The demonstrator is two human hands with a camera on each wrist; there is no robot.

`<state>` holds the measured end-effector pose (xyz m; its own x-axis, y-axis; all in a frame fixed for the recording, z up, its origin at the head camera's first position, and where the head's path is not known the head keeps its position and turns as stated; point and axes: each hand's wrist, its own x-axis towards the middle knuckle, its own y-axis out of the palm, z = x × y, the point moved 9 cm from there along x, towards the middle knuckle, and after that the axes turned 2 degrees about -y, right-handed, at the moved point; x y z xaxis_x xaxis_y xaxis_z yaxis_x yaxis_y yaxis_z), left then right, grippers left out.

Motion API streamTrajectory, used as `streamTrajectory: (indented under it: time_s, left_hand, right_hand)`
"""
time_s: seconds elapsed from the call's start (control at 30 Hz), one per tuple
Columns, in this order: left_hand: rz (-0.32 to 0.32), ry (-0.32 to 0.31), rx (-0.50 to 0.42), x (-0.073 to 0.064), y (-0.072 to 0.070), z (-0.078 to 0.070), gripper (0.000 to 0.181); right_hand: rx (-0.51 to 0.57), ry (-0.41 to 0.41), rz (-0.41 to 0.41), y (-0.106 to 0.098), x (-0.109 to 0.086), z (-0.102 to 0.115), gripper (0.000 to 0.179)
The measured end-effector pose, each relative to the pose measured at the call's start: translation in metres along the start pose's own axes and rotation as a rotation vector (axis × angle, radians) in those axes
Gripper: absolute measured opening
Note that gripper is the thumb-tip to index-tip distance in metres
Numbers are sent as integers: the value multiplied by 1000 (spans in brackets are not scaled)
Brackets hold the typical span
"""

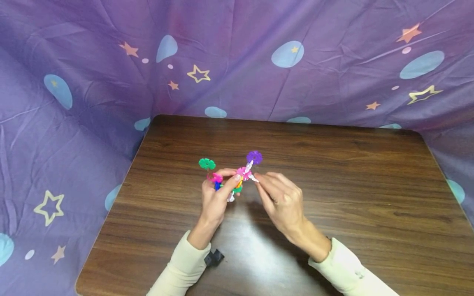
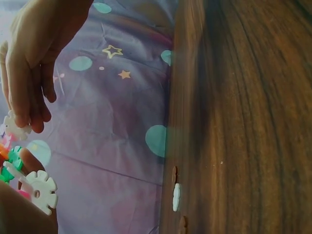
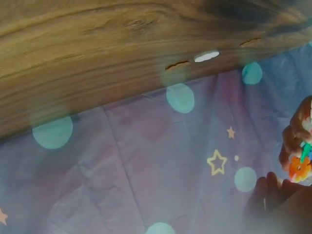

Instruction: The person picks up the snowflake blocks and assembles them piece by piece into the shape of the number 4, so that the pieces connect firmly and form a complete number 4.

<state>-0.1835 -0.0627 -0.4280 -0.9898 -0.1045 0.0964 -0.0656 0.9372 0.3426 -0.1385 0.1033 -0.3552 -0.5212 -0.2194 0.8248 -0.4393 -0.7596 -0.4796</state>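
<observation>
Over the middle of the table, my left hand [image 1: 214,201] grips a cluster of joined, notched plastic discs. A green disc [image 1: 207,163] sticks out at its left and a purple disc [image 1: 254,157] at its upper right, with a pink disc [image 1: 243,172] between. My right hand [image 1: 285,201] pinches a white disc [image 1: 253,178] at the cluster's right side with thumb and fingertips. In the left wrist view another white disc [image 2: 44,192] juts out beside the left hand. An orange disc [image 3: 299,169] shows at the right wrist view's edge. Fingers hide the cluster's middle.
The brown wooden table [image 1: 370,185] stands against a purple patterned cloth [image 1: 237,61]. A white disc [image 3: 206,56] and brown discs [image 3: 177,65] lie on the table in the wrist views. A small black object [image 1: 214,257] is beside the left cuff.
</observation>
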Motion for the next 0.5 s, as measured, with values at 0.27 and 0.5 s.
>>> streamTrajectory:
  time_s: [0.27,0.5]
  left_hand:
    - [22,39,-30,-1,5,-6,15]
    - [20,38,-33,-2,6,-5,10]
  right_hand:
    - [-25,-33,-35,-1,2,4,17]
    - [-22,-52,-20,1,3,5,18]
